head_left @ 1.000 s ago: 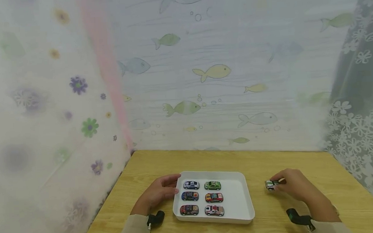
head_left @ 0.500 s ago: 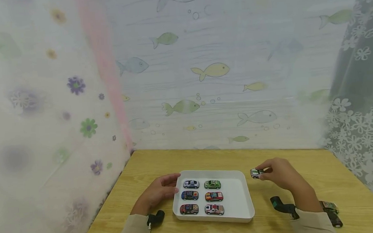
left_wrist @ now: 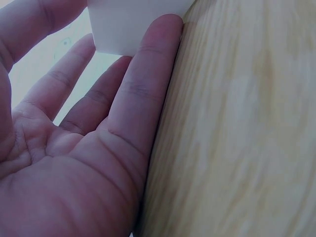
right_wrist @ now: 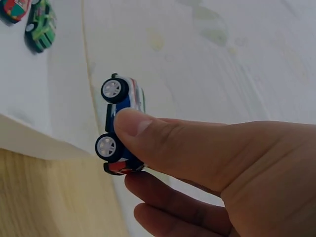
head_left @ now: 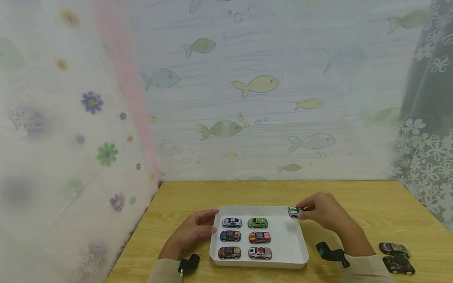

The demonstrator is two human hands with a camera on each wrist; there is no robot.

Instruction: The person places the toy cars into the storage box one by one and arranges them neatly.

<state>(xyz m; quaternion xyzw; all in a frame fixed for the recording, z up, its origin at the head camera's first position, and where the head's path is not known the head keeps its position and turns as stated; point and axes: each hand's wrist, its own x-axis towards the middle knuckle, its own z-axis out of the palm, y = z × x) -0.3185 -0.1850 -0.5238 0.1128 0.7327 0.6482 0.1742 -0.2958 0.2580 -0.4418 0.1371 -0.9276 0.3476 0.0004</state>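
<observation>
The right hand (head_left: 322, 211) pinches a toy car (head_left: 294, 212) over the tray's (head_left: 294, 257) far right corner. The left hand (head_left: 194, 233) — fingers straight — rests against the tray's left wall.

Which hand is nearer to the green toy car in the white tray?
Right, though not by much. The right hand pinches a white toy car over the tray's far right corner; the left hand rests against the white tray's left wall, beyond the green toy car.

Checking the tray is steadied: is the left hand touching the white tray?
Touching. The left wrist view shows the left hand fingertips against the white tray wall.
</observation>
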